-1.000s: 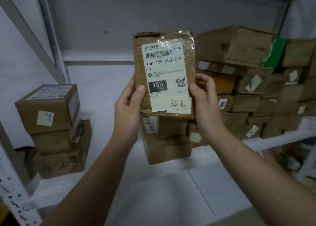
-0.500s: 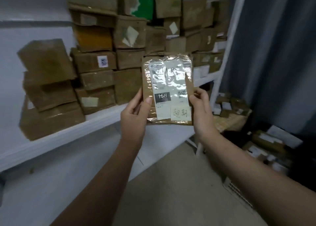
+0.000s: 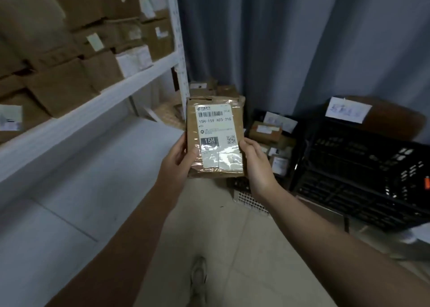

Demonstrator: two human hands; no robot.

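A flat brown cardboard parcel (image 3: pixel 215 130) with a white shipping label reading "15H-159 A03-210" and glossy tape is held upright in front of me. My left hand (image 3: pixel 179 158) grips its lower left edge, thumb across the front. My right hand (image 3: pixel 257 165) grips its lower right edge, thumb on the front. Both forearms reach up from the bottom of the view.
A white metal shelf (image 3: pixel 97 99) packed with cardboard boxes (image 3: pixel 69 74) runs along the left. A grey curtain (image 3: pixel 302 39) hangs behind. Black plastic crates (image 3: pixel 360 174) stand at the right, one crate of parcels (image 3: pixel 270 132) behind the held parcel. My shoe (image 3: pixel 197 276) is on the tiled floor.
The view has swung right and down from the shelf toward the curtain and crates. The parcel stays in both hands, lowered, with the same grip.
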